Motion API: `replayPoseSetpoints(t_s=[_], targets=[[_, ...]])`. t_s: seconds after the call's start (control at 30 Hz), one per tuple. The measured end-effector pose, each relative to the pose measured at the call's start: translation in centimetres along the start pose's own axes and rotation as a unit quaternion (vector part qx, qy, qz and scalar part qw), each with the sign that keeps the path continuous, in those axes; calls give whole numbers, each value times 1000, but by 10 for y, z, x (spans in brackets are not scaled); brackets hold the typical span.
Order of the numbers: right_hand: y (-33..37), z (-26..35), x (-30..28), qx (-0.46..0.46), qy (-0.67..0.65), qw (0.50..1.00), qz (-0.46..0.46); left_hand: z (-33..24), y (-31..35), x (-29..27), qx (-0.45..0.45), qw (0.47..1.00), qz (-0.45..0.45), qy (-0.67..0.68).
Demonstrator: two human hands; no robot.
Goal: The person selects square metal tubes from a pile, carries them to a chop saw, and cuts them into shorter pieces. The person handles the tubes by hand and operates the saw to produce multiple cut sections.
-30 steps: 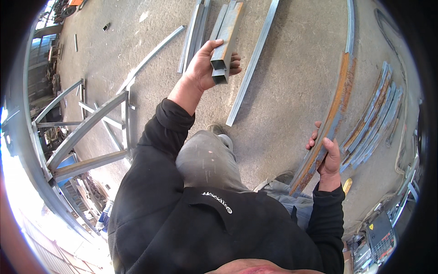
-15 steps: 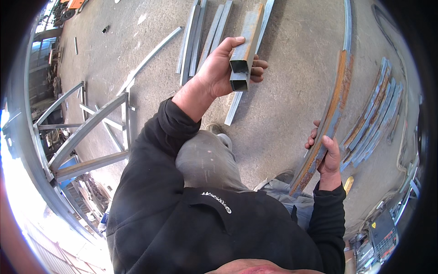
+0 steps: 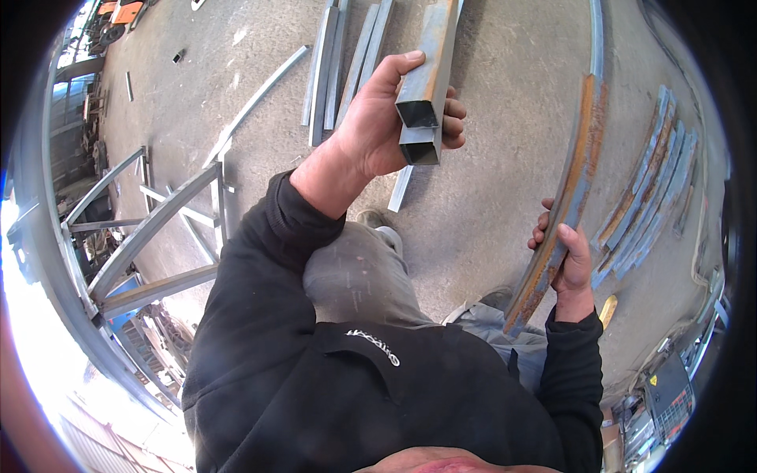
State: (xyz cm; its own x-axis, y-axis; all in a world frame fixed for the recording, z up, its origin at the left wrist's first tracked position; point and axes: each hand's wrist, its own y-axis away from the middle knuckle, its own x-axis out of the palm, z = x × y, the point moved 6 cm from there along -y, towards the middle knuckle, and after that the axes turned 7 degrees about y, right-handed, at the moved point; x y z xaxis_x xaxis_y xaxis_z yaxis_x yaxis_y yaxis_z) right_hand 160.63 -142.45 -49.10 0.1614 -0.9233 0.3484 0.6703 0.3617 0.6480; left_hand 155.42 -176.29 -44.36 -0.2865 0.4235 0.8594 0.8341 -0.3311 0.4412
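Note:
My left hand is closed around two square steel tubes, one above the other. Their hollow ends face me, and the upper tube has a rusty streak. The thumb lies on the upper tube, with fingertips showing on the far side. On the right, my right hand grips a long rusty steel tube near its lower end, thumb on one side and fingers on the other. That tube slants up and away from my legs.
Several grey steel tubes lie on the concrete floor ahead. More rusty lengths rest at the right. A welded metal frame stands at the left, and a dark case sits at the lower right.
The tubes in my left hand have shifted slightly and look a little nearer. My right hand and the rusty tube have moved slightly forward.

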Motion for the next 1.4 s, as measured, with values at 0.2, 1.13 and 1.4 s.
replayPoseSetpoints(t_s=[0.2,1.13,1.4], targets=[[0,-2,-2,8,-13,1000,2,-3,2,5,86,988,-100,-83],[11,67,51,-140,-69,982,108,69,-29,-52,36,872,135,-469],[28,82,44,-195,-70,976,71,95,-38,-65,30,769,148,-621]])
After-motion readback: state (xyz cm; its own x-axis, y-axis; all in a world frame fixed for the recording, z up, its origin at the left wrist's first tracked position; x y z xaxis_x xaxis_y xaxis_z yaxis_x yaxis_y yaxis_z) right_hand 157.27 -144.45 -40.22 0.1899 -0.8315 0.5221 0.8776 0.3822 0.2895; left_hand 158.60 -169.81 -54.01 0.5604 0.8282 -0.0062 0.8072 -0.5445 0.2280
